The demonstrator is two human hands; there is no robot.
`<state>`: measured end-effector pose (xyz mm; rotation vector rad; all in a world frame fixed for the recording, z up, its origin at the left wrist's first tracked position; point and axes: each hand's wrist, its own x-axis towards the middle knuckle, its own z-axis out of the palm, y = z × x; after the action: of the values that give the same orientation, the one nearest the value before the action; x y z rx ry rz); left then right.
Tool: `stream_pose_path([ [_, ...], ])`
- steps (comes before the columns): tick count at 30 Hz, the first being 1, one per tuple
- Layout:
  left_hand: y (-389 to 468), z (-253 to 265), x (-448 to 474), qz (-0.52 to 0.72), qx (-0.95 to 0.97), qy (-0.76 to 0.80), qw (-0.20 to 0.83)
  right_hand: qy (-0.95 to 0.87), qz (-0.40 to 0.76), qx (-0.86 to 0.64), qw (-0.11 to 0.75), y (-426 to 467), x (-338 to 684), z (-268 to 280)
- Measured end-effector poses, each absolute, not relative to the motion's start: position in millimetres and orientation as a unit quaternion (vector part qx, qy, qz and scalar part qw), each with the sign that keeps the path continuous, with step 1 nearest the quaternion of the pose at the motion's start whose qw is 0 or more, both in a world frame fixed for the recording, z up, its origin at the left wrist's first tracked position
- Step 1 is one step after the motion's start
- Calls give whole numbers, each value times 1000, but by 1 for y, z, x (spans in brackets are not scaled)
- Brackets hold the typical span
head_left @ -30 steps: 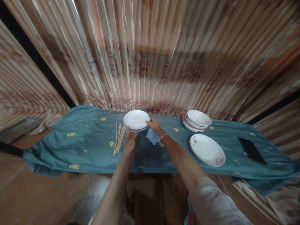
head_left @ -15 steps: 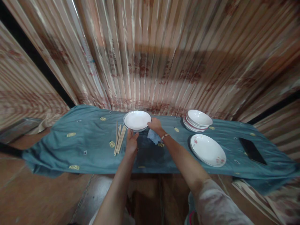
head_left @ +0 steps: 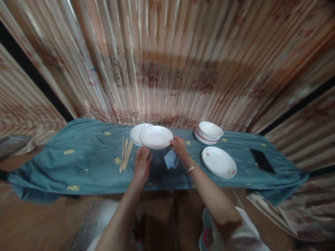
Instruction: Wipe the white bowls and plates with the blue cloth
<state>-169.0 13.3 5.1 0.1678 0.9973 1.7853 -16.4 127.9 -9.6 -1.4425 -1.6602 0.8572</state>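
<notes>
A white plate with a dark rim [head_left: 156,136] is gripped at its right edge by my right hand [head_left: 180,147], which also has a light blue cloth [head_left: 171,159] hanging just beneath it; whether the fingers hold the cloth is unclear. Behind and to the left, another white plate [head_left: 135,134] lies on the tablecloth, partly covered by the raised one. My left hand [head_left: 143,162] is open below the two plates, its fingers apart and holding nothing. Several wooden chopsticks [head_left: 126,155] lie to the left of that hand.
On the right stand a stack of white bowls [head_left: 209,132] and, nearer, a pile of flowered plates [head_left: 220,162]. A black phone [head_left: 262,161] lies farther right. The teal tablecloth [head_left: 96,164] covers a long, narrow table backed by a striped curtain [head_left: 157,69].
My right hand has drawn the top plate rightward off the plate under it, which now shows. My left hand has come away from the plate's edge, toward me. The view has shifted slightly.
</notes>
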Motion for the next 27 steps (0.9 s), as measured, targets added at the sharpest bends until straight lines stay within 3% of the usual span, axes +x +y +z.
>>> stream_pose_path([
  [6,-3,3,-142,666,93,370,641,-616,365,-570,403,82,35,-19],
  [16,-22,-12,-122,580,153,437,670,-630,366,-586,354,26,104,-17],
  [18,-23,-16,-120,566,168,447,672,-617,334,-604,379,27,119,-3],
  [23,-25,-22,-116,539,184,458,682,-554,286,-559,546,43,127,37],
  [27,-25,-23,-116,527,177,471,684,-581,272,-537,548,36,98,35],
])
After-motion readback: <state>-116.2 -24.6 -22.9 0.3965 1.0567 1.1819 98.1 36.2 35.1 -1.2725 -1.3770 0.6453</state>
